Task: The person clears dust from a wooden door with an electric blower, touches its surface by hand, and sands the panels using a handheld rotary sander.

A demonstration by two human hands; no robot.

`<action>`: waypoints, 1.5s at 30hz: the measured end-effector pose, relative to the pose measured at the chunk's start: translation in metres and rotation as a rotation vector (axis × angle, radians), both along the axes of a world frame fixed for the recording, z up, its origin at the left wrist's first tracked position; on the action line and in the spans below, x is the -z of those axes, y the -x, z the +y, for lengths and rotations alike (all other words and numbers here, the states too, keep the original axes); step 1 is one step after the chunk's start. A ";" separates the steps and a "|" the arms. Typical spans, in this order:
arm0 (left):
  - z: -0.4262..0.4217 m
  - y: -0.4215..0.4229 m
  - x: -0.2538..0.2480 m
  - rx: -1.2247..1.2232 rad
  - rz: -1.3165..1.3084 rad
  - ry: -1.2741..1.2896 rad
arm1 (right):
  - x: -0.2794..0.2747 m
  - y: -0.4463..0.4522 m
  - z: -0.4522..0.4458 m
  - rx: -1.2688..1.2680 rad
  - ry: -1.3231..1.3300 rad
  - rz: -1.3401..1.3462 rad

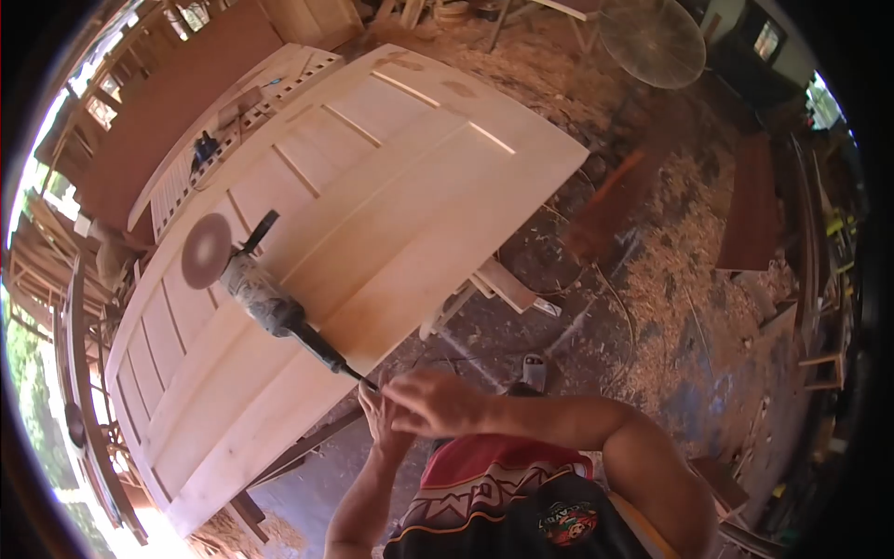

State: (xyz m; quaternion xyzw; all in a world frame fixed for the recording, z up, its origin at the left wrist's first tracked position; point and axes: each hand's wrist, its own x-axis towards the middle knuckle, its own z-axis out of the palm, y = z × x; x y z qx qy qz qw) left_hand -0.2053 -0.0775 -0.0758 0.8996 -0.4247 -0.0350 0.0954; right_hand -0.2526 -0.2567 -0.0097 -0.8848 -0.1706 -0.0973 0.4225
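An angle grinder (265, 298) with a round sanding disc (207, 252) and a black side handle (261, 231) lies on the wide wooden panel (447, 205). Its dark power cord (358, 374) runs over the panel's near edge to my hands. My left hand (382, 421) has its fingers closed around the cord, close to my body. Over it comes my right hand (440, 402), fingers curled in against the left hand's fingertips. Whatever the right fingers pinch is hidden.
A second slatted panel (182, 182) with a dark blue tool (205, 146) on it lies beyond. A round fan guard (654, 42) stands at the back right. Wood shavings (680, 242) and loose boards (754, 205) cover the floor. A wooden support (503, 282) sticks out beneath the panel.
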 end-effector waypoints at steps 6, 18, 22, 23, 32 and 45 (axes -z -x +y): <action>-0.191 0.000 -0.036 0.020 0.076 0.014 | -0.020 0.057 -0.085 -0.169 -0.080 -0.301; -0.508 0.047 0.008 0.877 0.107 0.135 | 0.024 0.109 -0.410 0.403 0.240 -0.029; -0.534 0.040 -0.002 0.555 0.397 -0.041 | 0.084 0.159 -0.560 0.625 0.200 0.690; -0.540 0.044 0.021 0.425 0.427 0.044 | 0.072 0.175 -0.586 0.748 0.268 0.962; -0.520 0.014 0.139 0.332 1.114 0.003 | 0.159 0.277 -0.579 0.472 -0.612 1.093; -0.606 -0.065 0.107 -0.533 0.893 0.088 | 0.128 0.203 -0.812 0.973 -0.239 1.283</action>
